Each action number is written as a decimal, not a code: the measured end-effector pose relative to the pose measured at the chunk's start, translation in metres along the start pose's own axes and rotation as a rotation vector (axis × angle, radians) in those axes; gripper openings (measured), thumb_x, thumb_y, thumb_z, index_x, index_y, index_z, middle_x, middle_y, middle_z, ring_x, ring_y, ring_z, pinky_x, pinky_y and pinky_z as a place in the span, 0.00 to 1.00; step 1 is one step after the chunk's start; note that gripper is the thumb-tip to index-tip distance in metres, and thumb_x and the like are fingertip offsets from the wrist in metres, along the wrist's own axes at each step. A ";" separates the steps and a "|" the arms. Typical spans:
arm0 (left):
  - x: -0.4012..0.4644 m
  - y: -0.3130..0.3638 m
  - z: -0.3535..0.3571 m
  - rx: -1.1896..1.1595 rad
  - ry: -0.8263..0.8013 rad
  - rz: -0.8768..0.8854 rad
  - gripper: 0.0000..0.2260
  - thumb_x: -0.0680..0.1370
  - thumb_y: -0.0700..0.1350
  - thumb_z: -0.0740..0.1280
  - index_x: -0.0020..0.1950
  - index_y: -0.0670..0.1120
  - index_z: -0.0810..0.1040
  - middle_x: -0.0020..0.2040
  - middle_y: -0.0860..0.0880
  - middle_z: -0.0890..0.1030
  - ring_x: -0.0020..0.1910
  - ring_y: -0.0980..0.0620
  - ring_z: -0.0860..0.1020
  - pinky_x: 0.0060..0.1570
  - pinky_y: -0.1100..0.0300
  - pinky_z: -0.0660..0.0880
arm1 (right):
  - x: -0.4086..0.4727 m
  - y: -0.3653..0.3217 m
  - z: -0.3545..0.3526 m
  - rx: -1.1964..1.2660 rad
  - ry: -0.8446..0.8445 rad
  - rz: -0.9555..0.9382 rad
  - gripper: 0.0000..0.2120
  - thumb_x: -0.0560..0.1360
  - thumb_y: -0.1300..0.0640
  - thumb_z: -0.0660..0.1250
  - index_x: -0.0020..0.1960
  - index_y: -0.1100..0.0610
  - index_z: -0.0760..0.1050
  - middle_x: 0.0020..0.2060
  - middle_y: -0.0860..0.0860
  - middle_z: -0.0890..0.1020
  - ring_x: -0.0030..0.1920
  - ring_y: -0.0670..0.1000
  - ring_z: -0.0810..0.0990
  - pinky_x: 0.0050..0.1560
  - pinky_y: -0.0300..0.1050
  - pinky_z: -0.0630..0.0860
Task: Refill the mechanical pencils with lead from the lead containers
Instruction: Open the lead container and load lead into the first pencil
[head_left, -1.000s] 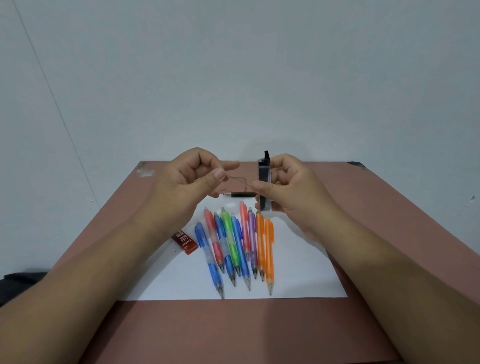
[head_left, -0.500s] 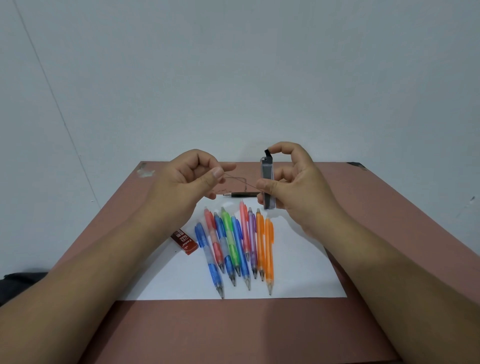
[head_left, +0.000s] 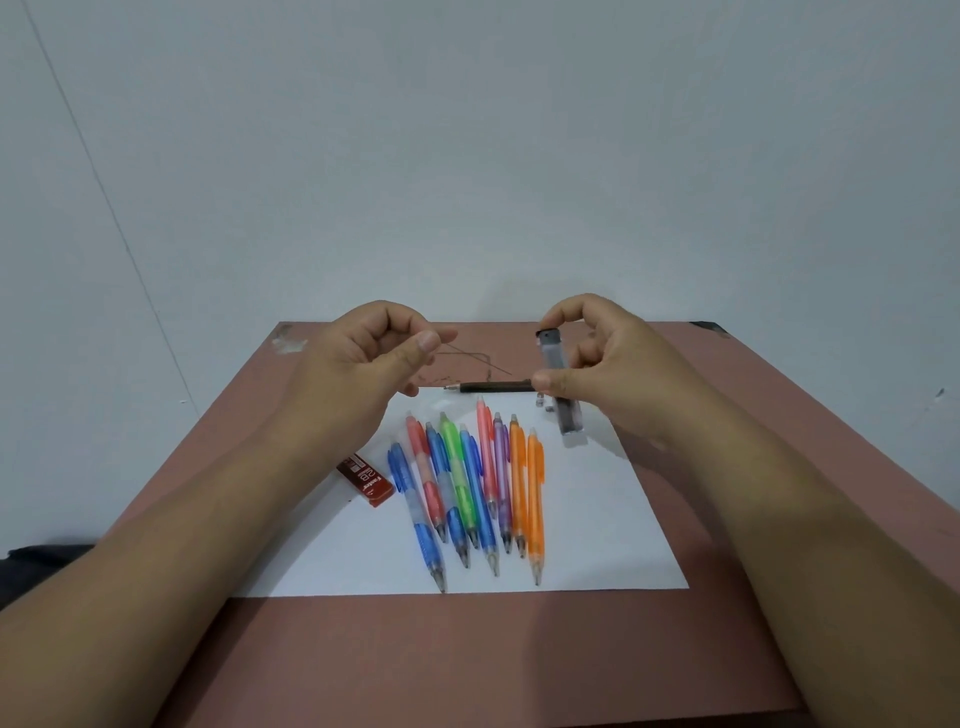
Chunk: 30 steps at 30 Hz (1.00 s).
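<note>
My right hand (head_left: 597, 374) grips a clear lead container (head_left: 558, 384) with a black cap, held upright above the paper; the index finger presses on its cap. My left hand (head_left: 363, 364) pinches thin leads (head_left: 470, 358) between thumb and forefinger, and they stick out to the right. A dark mechanical pencil (head_left: 493, 386) lies crosswise at the far edge of the white paper (head_left: 613, 530). Several coloured mechanical pencils (head_left: 467, 488) lie side by side on the paper, tips towards me. A red lead container (head_left: 366, 479) lies left of them.
The paper lies on a reddish-brown table (head_left: 467, 649) set against a pale wall. Two small grey pieces (head_left: 543, 402) lie on the paper near the dark pencil. A dark object (head_left: 31, 564) shows at the left edge, beyond the table.
My right hand moved right with the clear container, and its index finger came down onto the cap. The hands are now farther apart. My left hand keeps pinching the leads.
</note>
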<state>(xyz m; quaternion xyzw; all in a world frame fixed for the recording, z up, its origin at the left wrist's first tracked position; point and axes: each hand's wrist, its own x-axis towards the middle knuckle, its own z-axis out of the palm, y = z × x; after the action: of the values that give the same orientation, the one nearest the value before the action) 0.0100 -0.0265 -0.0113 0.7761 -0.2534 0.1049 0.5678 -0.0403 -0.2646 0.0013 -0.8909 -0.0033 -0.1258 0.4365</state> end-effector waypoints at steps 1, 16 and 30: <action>0.001 -0.001 0.000 0.006 0.005 0.000 0.07 0.81 0.47 0.66 0.51 0.43 0.79 0.53 0.58 0.86 0.51 0.61 0.82 0.40 0.68 0.78 | 0.000 0.000 -0.005 -0.027 -0.023 0.019 0.17 0.74 0.52 0.77 0.54 0.38 0.73 0.29 0.47 0.76 0.34 0.49 0.80 0.45 0.53 0.80; 0.002 -0.002 0.003 0.069 0.021 -0.032 0.08 0.81 0.47 0.67 0.52 0.43 0.79 0.51 0.58 0.85 0.43 0.67 0.81 0.35 0.72 0.74 | 0.000 0.021 -0.030 -0.066 -0.339 0.259 0.14 0.73 0.62 0.77 0.57 0.55 0.79 0.39 0.51 0.79 0.31 0.44 0.79 0.35 0.40 0.78; 0.001 -0.005 0.011 0.160 -0.005 -0.001 0.07 0.74 0.58 0.67 0.47 0.57 0.79 0.49 0.64 0.84 0.50 0.64 0.80 0.46 0.62 0.78 | -0.009 0.003 0.003 -0.015 0.017 -0.157 0.09 0.75 0.53 0.75 0.54 0.44 0.84 0.42 0.42 0.82 0.43 0.40 0.79 0.40 0.31 0.77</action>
<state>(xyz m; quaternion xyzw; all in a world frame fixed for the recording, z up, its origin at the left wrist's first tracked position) 0.0120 -0.0355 -0.0185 0.8194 -0.2450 0.1227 0.5034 -0.0478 -0.2629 -0.0052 -0.8900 -0.0685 -0.1674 0.4185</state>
